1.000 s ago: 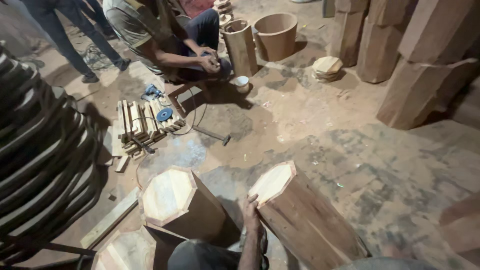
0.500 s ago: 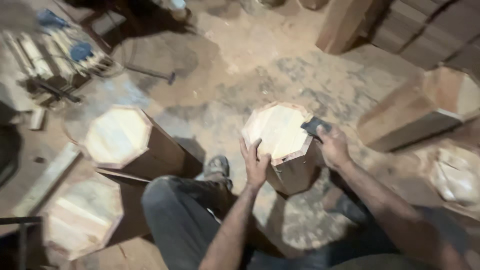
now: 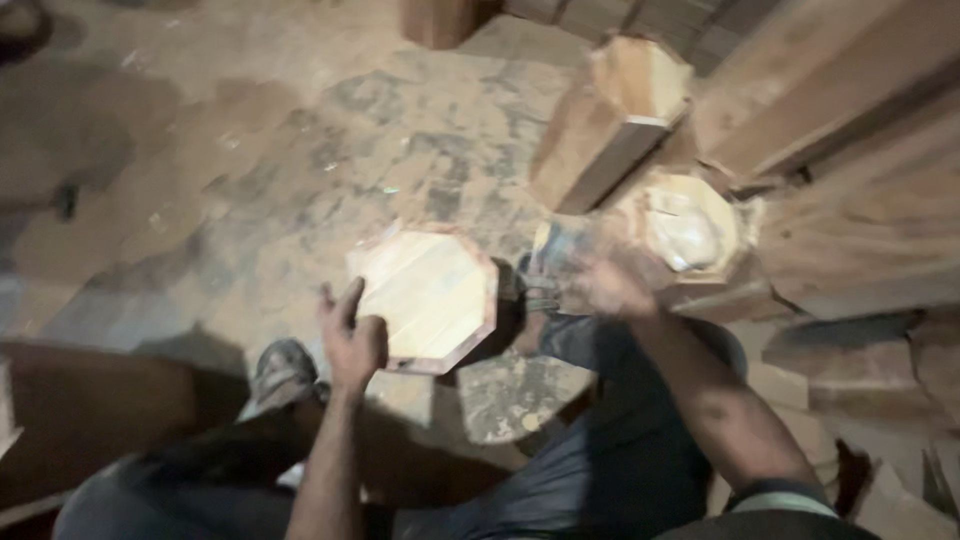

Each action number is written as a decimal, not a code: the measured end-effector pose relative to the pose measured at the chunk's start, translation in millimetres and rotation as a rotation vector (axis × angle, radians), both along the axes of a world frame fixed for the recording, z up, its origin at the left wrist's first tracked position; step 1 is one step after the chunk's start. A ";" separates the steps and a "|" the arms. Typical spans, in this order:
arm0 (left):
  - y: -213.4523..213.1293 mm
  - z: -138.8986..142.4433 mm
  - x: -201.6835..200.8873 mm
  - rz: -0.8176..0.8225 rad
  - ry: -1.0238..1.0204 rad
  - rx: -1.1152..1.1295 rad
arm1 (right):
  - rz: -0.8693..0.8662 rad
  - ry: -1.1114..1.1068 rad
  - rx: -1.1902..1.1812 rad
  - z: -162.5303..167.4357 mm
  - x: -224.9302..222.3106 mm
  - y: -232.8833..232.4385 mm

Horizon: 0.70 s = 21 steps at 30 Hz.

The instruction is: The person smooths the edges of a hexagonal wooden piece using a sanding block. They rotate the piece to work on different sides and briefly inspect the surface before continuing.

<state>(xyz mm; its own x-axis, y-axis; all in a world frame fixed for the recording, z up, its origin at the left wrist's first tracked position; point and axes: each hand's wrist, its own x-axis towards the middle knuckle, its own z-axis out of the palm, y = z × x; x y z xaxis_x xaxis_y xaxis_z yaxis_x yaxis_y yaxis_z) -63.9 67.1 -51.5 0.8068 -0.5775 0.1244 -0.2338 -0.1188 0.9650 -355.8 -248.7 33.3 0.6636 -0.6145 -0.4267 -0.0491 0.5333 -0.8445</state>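
Octagonal wooden block [image 3: 428, 292] steadied by left hand [image 3: 352, 335], grip curled against its edge; right hand [image 3: 600, 285] blurred, grip unclear, perhaps holding something. Dusty concrete floor [image 3: 250, 170], stacked wooden pieces [image 3: 840, 130] around.

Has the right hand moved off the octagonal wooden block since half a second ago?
Yes. The right hand, blurred, is now clear of the octagonal wooden block, over toward the hollow block beside it.

Octagonal wooden drum shells with the open or capped end showing: three, namely one pale-faced shell [image 3: 428, 295] upright at centre, one hollow shell [image 3: 610, 115] lying tilted upper right, one hollow shell [image 3: 690, 228] beside it. Further stacked wooden bodies at right: perhaps four, blurred. Hands: two, left hand [image 3: 350, 335], right hand [image 3: 600, 285]. Shoes: one [image 3: 283, 372]
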 end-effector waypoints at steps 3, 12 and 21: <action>-3.7 21.0 -3.2 0.070 -0.142 0.114 | -0.219 -0.183 -0.347 54.9 -38.7 -55.5; -103.7 61.1 -111.5 -0.334 0.152 -0.164 | -0.639 -0.179 -0.305 61.9 -100.0 -93.9; -310.9 76.7 -223.5 -0.545 0.290 0.073 | -0.586 -0.030 -0.227 48.1 -86.5 -95.5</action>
<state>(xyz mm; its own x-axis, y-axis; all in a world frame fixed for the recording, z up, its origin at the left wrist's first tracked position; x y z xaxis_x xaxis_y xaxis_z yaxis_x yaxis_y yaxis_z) -287.5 -243.8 25.3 0.3883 -0.9148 -0.1108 -0.0094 -0.1241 0.9922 -442.3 -344.3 81.3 0.1984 -0.9530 -0.2291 0.2227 0.2714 -0.9363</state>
